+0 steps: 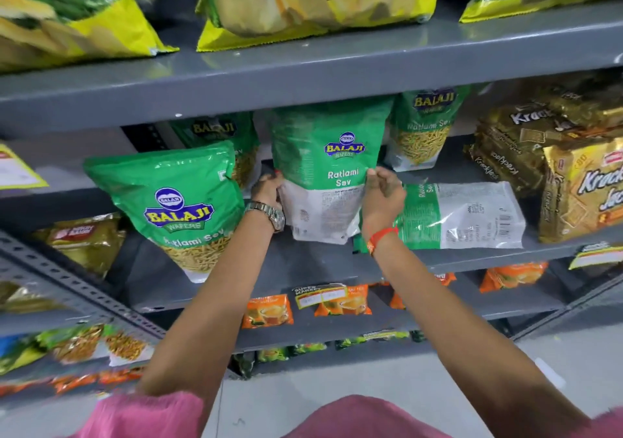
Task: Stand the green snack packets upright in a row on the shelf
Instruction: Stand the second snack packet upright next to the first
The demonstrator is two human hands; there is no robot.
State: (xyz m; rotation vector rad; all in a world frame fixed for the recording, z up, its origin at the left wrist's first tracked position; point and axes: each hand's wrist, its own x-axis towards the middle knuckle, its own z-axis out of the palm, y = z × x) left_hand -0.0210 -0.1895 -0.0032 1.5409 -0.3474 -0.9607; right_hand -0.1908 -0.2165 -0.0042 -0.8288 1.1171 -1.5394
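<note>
A green Balaji Ratlami Sev packet (323, 161) stands upright on the grey shelf (303, 269), its back side facing me. My left hand (268, 189) grips its left edge and my right hand (384, 194) pinches its right edge. Another green packet (178, 208) leans upright at the left, front side out. A third packet (462, 215) lies flat on the shelf at the right, partly behind my right wrist. Two more green packets stand further back, one on the left (219, 134) and one on the right (424, 127).
Gold Krackjack biscuit packs (573, 174) are stacked at the shelf's right end. Yellow-green chip bags (303, 2) fill the shelf above. Orange sachets (269, 309) sit on the shelf below. A perforated grey upright (67, 282) runs diagonally at the left.
</note>
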